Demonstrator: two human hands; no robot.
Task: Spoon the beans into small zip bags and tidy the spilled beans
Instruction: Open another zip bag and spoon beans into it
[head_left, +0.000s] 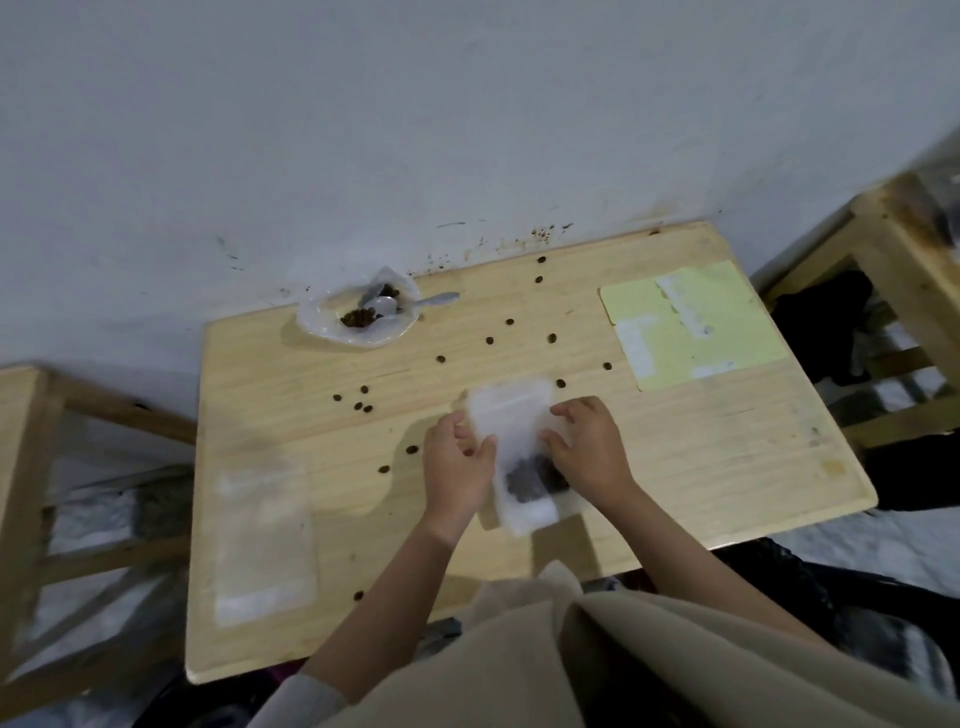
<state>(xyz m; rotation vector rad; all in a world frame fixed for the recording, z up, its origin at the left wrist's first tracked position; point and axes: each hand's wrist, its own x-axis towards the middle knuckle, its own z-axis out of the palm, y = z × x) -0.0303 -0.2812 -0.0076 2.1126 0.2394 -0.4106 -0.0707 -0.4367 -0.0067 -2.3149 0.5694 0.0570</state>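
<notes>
Holding zip bag (519, 447) w/ beans at table (675, 467) centre: left hand (457, 457) pinching left edge, right hand (587, 447) fingers curled on right edge. Spilled beans (363, 405) scattered beyond; bowl (358, 317) far left.

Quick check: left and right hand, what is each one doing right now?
Left hand: grips the left edge of the zip bag.
Right hand: fingers on the bag's right edge; whether it grips cannot be told.
</notes>
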